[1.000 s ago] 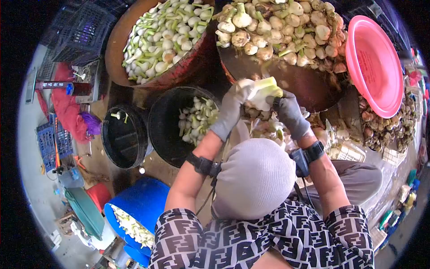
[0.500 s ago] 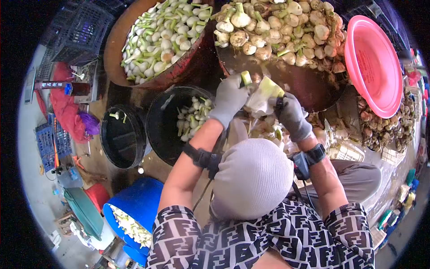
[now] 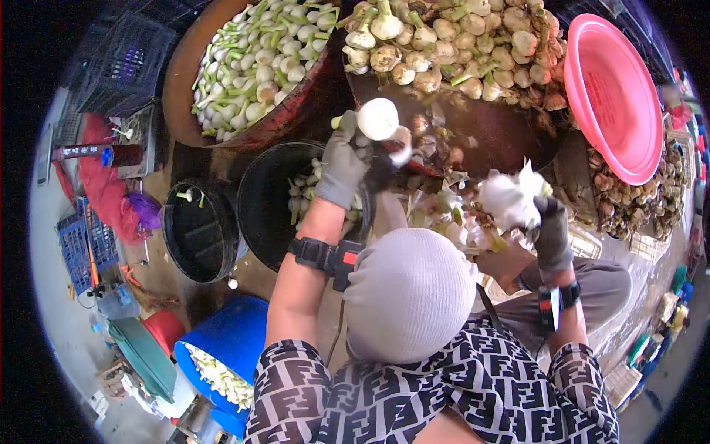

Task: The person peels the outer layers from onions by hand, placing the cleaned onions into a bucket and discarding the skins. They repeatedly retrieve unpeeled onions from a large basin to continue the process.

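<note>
My left hand, in a grey glove, holds a peeled white garlic bulb by its green stem, above the rim of a black tub with white bulbs in it. A curl of pale skin hangs blurred beside the bulb. Over to the right, my right hand, gloved too, has its fingers at a blurred bunch of papery white skins. Below that bunch lies a pile of loose skins.
Unpeeled garlic is heaped at the top centre. White bulbs fill a large round container. A pink basin stands at the right. A smaller black bucket and a blue barrel are at the left.
My hands have moved apart. The left went left with the bulb, now bare white; the right went right and down with the skins.
</note>
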The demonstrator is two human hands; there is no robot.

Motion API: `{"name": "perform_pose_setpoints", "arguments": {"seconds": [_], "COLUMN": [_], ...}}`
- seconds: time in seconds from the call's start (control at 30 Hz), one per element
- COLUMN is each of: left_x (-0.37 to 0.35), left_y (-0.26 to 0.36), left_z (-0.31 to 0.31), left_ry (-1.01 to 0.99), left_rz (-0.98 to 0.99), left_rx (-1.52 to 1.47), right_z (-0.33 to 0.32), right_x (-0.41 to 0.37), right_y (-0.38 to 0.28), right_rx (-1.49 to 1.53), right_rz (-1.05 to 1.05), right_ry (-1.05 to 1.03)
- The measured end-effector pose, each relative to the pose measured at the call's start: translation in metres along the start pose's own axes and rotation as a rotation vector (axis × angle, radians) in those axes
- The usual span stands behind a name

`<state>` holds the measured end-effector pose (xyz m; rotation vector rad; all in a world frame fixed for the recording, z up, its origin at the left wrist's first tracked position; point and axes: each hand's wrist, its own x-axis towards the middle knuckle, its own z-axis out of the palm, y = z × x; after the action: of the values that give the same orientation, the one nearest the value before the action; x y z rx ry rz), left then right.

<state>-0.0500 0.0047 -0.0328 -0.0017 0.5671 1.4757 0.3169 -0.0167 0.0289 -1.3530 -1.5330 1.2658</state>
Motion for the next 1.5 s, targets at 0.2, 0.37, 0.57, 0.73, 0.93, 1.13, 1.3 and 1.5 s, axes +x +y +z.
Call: {"name": "perform_pose_setpoints", "arguments": {"seconds": [0.2, 0.37, 0.57, 0.73, 0.93, 1.13, 1.3, 1.5], "left_x": [0.014, 0.012, -0.003, -0.007, 0.024, 0.027, 0.009, 0.008], "left_y": [0.038, 0.02, -0.019, -0.009, 0.066, 0.077, 0.017, -0.013], "left_z": [0.007, 0.023, 0.042, 0.023, 0.003, 0.02, 0.026, 0.032], "left_ry": [0.312, 0.123, 0.143, 0.141, 0.115, 0.057, 0.205, -0.072], "left_rz": [-0.023, -0.17, -0.185, -0.073, 0.169, 0.155, -0.014, 0.411], "left_rx": [0.186, 0.157, 0.344, 0.59, 0.074, 0.155, 0.293, 1.494], "right_z": [0.0, 0.07, 0.141, 0.138, 0.09, 0.105, 0.151, 0.128], "right_x": [0.003, 0.059, 0.094, 0.076, 0.085, 0.158, 0.19, 0.182], "right_y": [-0.013, -0.053, -0.028, -0.04, -0.008, 0.034, 0.085, 0.063], "right_rx": [-1.153, -0.259, 0.646, 0.149, 0.22, -0.724, -0.914, -0.765], "right_rz": [0.137, 0.178, 0.49, 0.199, 0.57, 0.269, 0.232, 0.006], "right_ry": [-0.783, -0.35, -0.587, -0.533, -0.335, -0.247, -0.638, -0.59]}}
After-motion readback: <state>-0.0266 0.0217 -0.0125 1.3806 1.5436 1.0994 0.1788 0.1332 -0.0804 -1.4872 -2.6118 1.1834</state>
